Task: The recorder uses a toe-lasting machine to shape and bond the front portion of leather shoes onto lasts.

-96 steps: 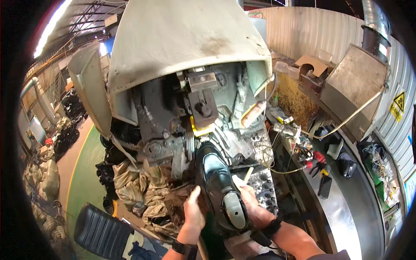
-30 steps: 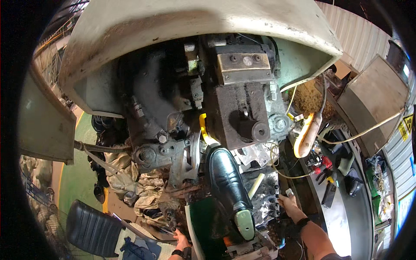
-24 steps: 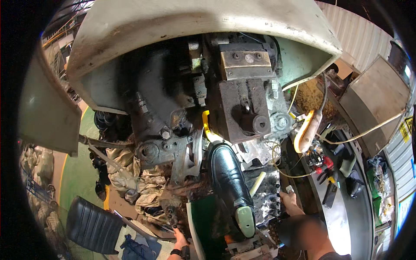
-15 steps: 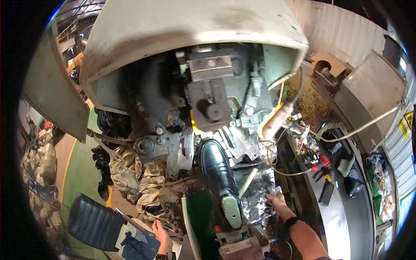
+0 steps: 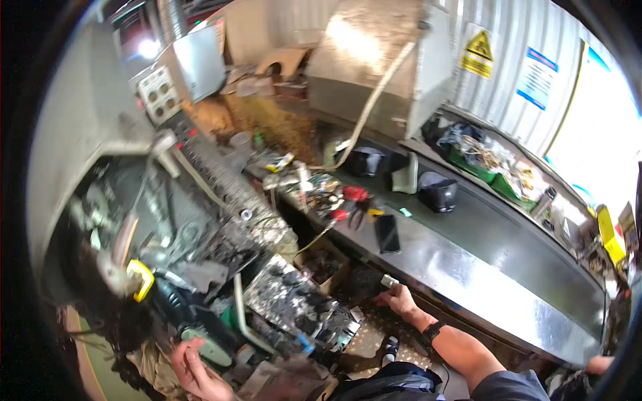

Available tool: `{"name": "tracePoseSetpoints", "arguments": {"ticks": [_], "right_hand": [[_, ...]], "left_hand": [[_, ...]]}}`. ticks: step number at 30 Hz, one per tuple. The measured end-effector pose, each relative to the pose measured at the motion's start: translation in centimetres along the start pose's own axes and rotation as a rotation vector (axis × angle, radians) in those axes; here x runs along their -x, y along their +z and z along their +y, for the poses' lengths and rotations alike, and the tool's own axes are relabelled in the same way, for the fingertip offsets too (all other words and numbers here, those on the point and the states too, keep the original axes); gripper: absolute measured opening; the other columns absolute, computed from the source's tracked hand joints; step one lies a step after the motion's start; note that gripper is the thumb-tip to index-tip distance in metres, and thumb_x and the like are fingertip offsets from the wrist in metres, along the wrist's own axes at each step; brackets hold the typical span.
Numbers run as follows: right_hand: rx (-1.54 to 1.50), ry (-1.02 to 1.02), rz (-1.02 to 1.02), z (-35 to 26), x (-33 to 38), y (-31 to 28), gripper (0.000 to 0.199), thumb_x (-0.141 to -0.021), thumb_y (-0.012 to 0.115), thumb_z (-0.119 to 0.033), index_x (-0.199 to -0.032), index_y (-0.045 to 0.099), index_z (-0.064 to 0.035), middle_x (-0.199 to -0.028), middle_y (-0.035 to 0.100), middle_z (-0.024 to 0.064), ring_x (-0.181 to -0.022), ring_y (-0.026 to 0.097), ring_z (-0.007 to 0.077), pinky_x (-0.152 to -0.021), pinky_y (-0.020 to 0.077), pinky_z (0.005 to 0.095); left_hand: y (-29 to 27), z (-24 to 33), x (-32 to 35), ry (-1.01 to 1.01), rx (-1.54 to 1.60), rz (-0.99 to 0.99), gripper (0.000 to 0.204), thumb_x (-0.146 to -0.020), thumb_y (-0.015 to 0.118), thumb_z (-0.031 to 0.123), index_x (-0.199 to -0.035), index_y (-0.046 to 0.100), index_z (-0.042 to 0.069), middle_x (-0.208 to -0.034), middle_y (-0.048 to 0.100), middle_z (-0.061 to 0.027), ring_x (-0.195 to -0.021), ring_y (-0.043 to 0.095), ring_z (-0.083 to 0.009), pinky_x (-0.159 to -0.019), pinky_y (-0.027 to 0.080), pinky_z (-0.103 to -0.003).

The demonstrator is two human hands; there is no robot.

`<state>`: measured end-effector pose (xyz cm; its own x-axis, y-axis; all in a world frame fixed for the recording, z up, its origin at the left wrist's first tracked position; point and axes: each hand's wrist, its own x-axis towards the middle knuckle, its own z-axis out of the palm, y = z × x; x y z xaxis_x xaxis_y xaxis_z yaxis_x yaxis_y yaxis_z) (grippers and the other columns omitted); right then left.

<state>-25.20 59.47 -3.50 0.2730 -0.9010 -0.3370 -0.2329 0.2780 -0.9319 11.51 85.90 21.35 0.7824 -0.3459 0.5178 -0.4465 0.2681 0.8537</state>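
Note:
My right hand (image 5: 403,303) is closed, fingers pinched on a small pale block (image 5: 389,281), beside the near edge of a metal-topped bench (image 5: 461,284). What the block is, I cannot make out. At the lower left my left hand (image 5: 197,375) has its fingers loosely apart and nothing in them. It is nearest to a black shoe (image 5: 175,299) whose pale green heel end (image 5: 208,347) points toward me. The shoe sits in the machine (image 5: 87,147), its toe partly hidden under a blurred part with a yellow piece (image 5: 142,279).
On the bench lie a black phone (image 5: 387,233), pliers (image 5: 358,215) and several dark shoe parts (image 5: 438,192). A blackened metal plate (image 5: 281,294) with a pale bar (image 5: 239,301) stands between machine and bench. Green trays (image 5: 475,167) line the wall; a bit of skin shows at far right.
My view has swung right toward the bench, so the machine and shoe now sit at the left. My left hand has come up close to the shoe's heel; my right hand is beside the bench edge.

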Motion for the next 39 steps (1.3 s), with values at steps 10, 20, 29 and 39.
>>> {"name": "tracePoseSetpoints", "arguments": {"ticks": [10, 20, 29, 39], "right_hand": [[0.574, -0.234, 0.538, 6.1, 10.9, -21.2, 0.017, -0.091, 0.065, -0.011, -0.093, 0.072, 0.0037, -0.084, 0.072, 0.0228, -0.080, 0.072, 0.0389, -0.073, 0.0553, 0.0422], [0.379, 0.276, 0.733, 6.9, 24.1, -26.8, 0.042, -0.092, 0.059, 0.002, -0.133, 0.051, 0.0078, -0.108, 0.071, 0.0207, -0.086, 0.069, 0.0219, -0.078, 0.0546, 0.0330], [0.118, 0.316, 1.179, 5.7, 31.7, -20.8, 0.051, -0.097, 0.062, -0.001, -0.145, 0.047, 0.0064, -0.142, 0.056, 0.0217, -0.123, 0.059, 0.0266, -0.103, 0.0484, 0.0360], [0.066, 0.284, 1.187, 4.9, 27.8, -18.0, 0.050, -0.098, 0.061, 0.000, -0.144, 0.045, 0.0087, -0.141, 0.055, 0.0195, -0.117, 0.060, 0.0243, -0.095, 0.0547, 0.0347]], "left_hand": [[33.6, -6.9, 14.2, -0.394, -0.104, -1.039, 0.032, -0.095, 0.070, 0.015, -0.121, 0.065, -0.002, -0.109, 0.072, -0.0111, -0.103, 0.067, -0.0163, -0.090, 0.053, -0.029], [58.8, -18.3, 22.1, 0.390, -0.456, -1.278, 0.026, -0.091, 0.063, 0.020, -0.104, 0.067, -0.002, -0.108, 0.069, -0.0224, -0.101, 0.066, -0.0404, -0.089, 0.052, -0.048], [69.2, -21.4, 22.2, 0.330, -0.803, -1.502, 0.019, -0.091, 0.060, 0.016, -0.104, 0.069, 0.006, -0.121, 0.063, -0.0216, -0.111, 0.064, -0.0398, -0.093, 0.051, -0.049], [68.3, -22.0, 20.2, 0.337, -0.228, -1.316, 0.014, -0.086, 0.073, 0.016, -0.093, 0.069, 0.004, -0.101, 0.068, -0.0161, -0.087, 0.067, -0.0360, -0.075, 0.053, -0.045]]}}
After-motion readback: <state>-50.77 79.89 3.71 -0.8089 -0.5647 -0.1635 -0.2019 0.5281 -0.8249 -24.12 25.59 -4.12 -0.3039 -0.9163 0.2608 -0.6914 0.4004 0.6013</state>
